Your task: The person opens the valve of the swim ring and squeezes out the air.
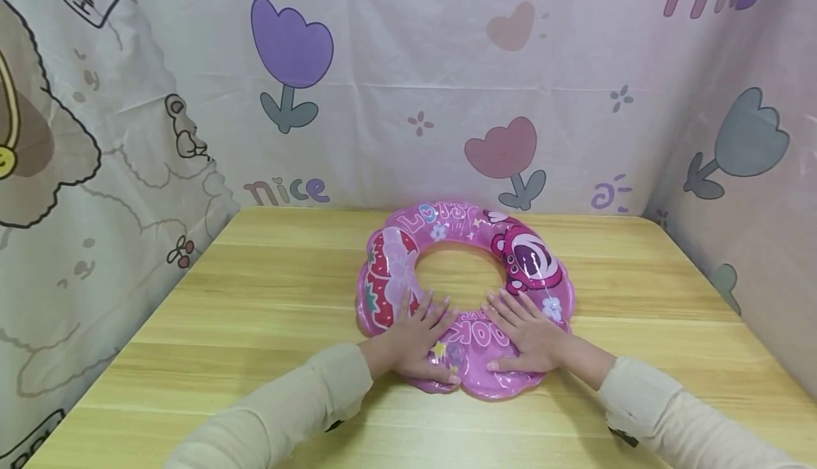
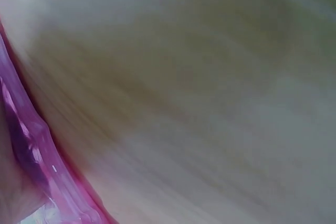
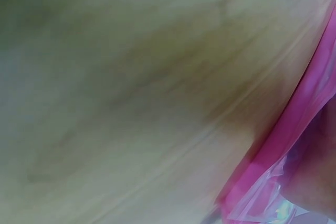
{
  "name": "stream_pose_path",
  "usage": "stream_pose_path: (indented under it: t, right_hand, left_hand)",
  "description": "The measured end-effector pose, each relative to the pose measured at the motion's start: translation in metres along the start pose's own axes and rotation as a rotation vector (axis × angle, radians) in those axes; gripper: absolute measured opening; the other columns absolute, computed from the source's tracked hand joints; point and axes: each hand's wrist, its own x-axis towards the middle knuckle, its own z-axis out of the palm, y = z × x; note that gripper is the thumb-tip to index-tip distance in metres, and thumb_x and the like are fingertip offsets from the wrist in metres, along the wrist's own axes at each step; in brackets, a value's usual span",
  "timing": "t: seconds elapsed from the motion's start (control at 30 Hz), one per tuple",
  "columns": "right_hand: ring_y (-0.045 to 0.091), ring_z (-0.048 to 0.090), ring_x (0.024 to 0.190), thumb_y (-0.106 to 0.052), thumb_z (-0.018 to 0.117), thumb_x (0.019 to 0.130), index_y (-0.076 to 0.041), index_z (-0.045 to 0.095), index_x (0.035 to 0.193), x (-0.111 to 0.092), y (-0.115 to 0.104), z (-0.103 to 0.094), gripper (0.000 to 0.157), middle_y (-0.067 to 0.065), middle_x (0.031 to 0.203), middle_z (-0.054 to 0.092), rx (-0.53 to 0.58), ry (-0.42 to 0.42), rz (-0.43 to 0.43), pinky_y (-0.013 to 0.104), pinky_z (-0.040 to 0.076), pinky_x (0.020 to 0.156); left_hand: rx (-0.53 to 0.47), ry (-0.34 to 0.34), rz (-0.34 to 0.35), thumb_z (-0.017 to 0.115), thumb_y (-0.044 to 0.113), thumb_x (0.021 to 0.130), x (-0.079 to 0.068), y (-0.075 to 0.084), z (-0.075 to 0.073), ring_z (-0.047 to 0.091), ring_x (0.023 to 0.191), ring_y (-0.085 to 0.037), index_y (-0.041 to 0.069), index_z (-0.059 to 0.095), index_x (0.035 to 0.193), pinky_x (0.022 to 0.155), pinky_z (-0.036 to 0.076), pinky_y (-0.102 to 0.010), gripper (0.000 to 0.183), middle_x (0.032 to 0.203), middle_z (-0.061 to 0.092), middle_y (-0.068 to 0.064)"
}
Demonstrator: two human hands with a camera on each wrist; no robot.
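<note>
A pink inflatable swim ring [image 1: 447,224] with strawberry prints, a bear face and white lettering lies flat on the wooden table. My left hand [image 1: 418,341] rests on its near left part, fingers spread and pointing away. On the near right part lies my right hand [image 1: 526,334], palm down, its fingers also extended. Between the two hands some lettering and a small yellow star show. The left wrist view catches the ring's pink edge [image 2: 58,177] at lower left, beside part of the hand. In the right wrist view the pink rim [image 3: 278,145] runs along the right side.
The light wooden table [image 1: 255,299] extends around the ring on all sides. Behind it hangs a pale cloth [image 1: 396,43] printed with tulips, hearts and words, and similar cloth covers the left and right sides.
</note>
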Motion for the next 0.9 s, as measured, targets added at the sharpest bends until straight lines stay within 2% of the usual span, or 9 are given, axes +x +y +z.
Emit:
stream_pose_path:
  t: [0.2,0.3,0.37,0.43,0.57,0.77,0.9]
  right_hand:
    - [0.041,0.015,0.141,-0.066,0.051,0.080,-0.003,0.031,0.144,0.000,0.003,0.003,0.092,0.020,0.152,0.023,-0.014,0.045,-0.013,0.056,0.009,0.113]
    - [0.042,0.017,0.140,-0.069,0.048,0.080,-0.003,0.031,0.143,-0.001,0.004,0.005,0.093,0.021,0.151,0.024,-0.011,0.080,-0.031,0.051,0.000,0.116]
    - [0.042,0.018,0.139,-0.070,0.047,0.080,-0.003,0.032,0.143,0.000,0.005,0.006,0.093,0.021,0.151,0.025,-0.017,0.091,-0.036,0.050,0.000,0.116]
    - [0.042,0.018,0.140,-0.071,0.046,0.080,-0.004,0.031,0.143,0.000,0.004,0.006,0.093,0.021,0.151,0.025,-0.026,0.078,-0.030,0.051,0.001,0.116]
    - [0.040,0.016,0.141,-0.070,0.048,0.079,-0.005,0.031,0.144,0.000,0.002,0.001,0.094,0.019,0.152,0.023,-0.047,0.015,0.003,0.056,0.011,0.113]
    - [0.039,0.016,0.141,-0.070,0.048,0.079,-0.004,0.030,0.144,0.000,-0.001,-0.005,0.094,0.019,0.153,0.022,-0.059,-0.045,0.027,0.057,0.011,0.114]
    - [0.039,0.017,0.141,-0.070,0.049,0.078,-0.004,0.031,0.144,0.000,-0.002,-0.006,0.095,0.019,0.152,0.023,-0.060,-0.034,0.022,0.057,0.010,0.113]
  left_hand:
    - [0.003,-0.012,-0.006,0.038,0.082,0.074,0.002,0.001,-0.003,-0.006,0.144,-0.033,0.024,0.007,0.151,0.112,-0.009,-0.059,0.101,0.158,0.000,-0.003]
    - [0.017,-0.019,-0.010,0.038,0.082,0.074,0.001,0.002,-0.006,-0.006,0.144,-0.033,0.025,0.008,0.151,0.112,-0.008,-0.059,0.100,0.158,0.000,-0.003]
    - [0.036,-0.019,-0.012,0.038,0.082,0.074,0.001,0.003,-0.007,-0.004,0.145,-0.033,0.025,0.008,0.151,0.112,-0.006,-0.059,0.100,0.158,0.001,-0.003]
    - [0.057,-0.016,-0.014,0.039,0.082,0.074,0.000,0.003,-0.008,-0.003,0.145,-0.033,0.025,0.009,0.150,0.113,-0.005,-0.060,0.100,0.158,0.002,-0.003]
    - [0.090,-0.008,-0.013,0.037,0.083,0.074,-0.001,0.004,-0.009,-0.002,0.145,-0.033,0.024,0.010,0.150,0.113,-0.003,-0.060,0.100,0.158,0.003,-0.003]
    - [0.113,-0.008,-0.016,0.036,0.083,0.073,0.000,0.006,-0.006,-0.001,0.145,-0.032,0.025,0.010,0.150,0.113,-0.002,-0.061,0.100,0.158,0.003,-0.003]
    - [0.091,-0.008,-0.022,0.038,0.083,0.073,0.000,0.005,-0.005,-0.001,0.145,-0.032,0.023,0.010,0.151,0.112,-0.002,-0.061,0.101,0.158,0.003,-0.003]
